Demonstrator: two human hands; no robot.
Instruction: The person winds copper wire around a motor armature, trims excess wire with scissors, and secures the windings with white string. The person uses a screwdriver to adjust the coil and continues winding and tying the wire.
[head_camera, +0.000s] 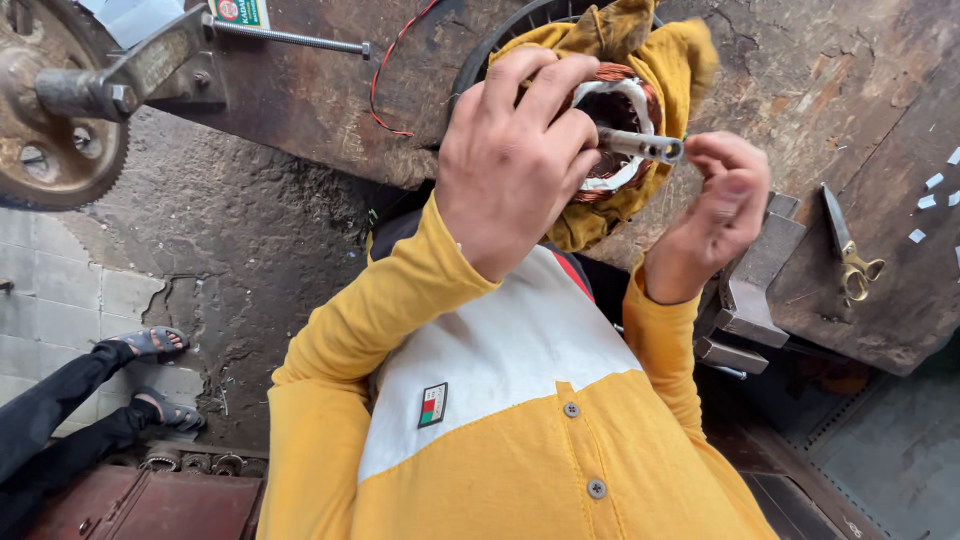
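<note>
1. head view, looking down along the person's own chest: a copper-wound motor coil (622, 130), ring-shaped with white insulation around its inner edge, rests on a yellow cloth (672, 60) at the edge of a worn, stained tabletop (840, 90).
2. a short metal shaft (645, 146) pokes out of the middle of the coil; its long axis runs roughly level across the picture, with its free end pointing to the picture's right, toward the fingertips on that side.
3. the left hand (515, 165) lies over the picture-left side of the coil, back of the hand to the camera, fingers bent and curled onto the windings and the white rim in a loose grip.
4. the right hand (715, 205) is partly closed, fingers curled inward, fingertips just at the end of the shaft; whether they truly pinch it cannot be told.
5. both forearms, in yellow sleeves, rise from the bottom of the picture and bend at the wrists toward the coil.
6. a pair of scissors (848, 250) with brass-coloured handles lies on the tabletop well to the right, with small white scraps (928, 200) near it.
7. a rusty geared wheel (50, 110) sits at the upper left, and another person's sandalled feet (160, 375) show on the floor at the lower left.
</note>
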